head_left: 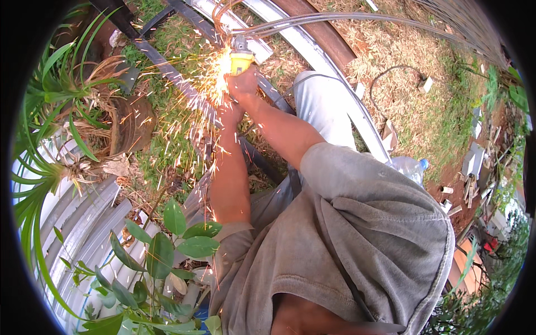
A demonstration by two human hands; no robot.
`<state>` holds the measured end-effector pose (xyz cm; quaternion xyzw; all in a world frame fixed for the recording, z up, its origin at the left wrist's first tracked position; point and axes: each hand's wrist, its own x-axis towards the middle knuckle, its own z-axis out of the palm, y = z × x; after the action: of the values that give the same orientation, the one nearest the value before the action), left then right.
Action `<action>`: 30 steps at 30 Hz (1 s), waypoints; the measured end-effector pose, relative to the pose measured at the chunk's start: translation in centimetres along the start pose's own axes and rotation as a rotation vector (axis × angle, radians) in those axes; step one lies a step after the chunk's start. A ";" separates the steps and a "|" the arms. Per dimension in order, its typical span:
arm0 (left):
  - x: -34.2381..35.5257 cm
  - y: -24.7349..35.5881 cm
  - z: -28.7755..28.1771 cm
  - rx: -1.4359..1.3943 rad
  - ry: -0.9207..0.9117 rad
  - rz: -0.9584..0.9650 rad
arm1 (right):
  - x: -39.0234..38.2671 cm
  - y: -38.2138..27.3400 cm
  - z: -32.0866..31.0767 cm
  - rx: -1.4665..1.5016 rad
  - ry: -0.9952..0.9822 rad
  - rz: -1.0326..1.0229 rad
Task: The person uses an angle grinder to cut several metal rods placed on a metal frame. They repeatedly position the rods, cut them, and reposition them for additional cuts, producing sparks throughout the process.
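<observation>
"Grip status?"

"Right hand (pixel 244 84) closed around yellow angle grinder (pixel 242 62); left hand (pixel 229 113) just below, hold indeterminate behind sparks (pixel 211 89)."

"Obstructions?"

"Metal rods (pixel 357 17) above-right of the grip; white beam (pixel 322 49) right; strap-leaved plant (pixel 57 96) left."

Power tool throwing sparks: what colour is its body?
The power tool has a yellow body, best seen in the head view.

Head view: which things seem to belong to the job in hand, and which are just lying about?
Likely in the job:
- yellow power tool, amid sparks
- right hand, gripping it
- left hand, grip unclear
- dark metal bar, beside the sparks

Apparently lying about:
- clear bottle
- pale curved sheets
- white block
</observation>
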<state>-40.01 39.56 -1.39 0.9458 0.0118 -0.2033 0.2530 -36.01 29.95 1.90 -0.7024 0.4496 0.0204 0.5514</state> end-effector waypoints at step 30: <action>2.1 -1.4 0.3 0.110 -0.212 0.074 | -0.4 -0.3 0.1 0.004 -0.018 0.124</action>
<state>-38.37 40.45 -3.07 0.9312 -0.0613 -0.2930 0.2078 -35.99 30.22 2.34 -0.6720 0.4873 0.0597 0.5544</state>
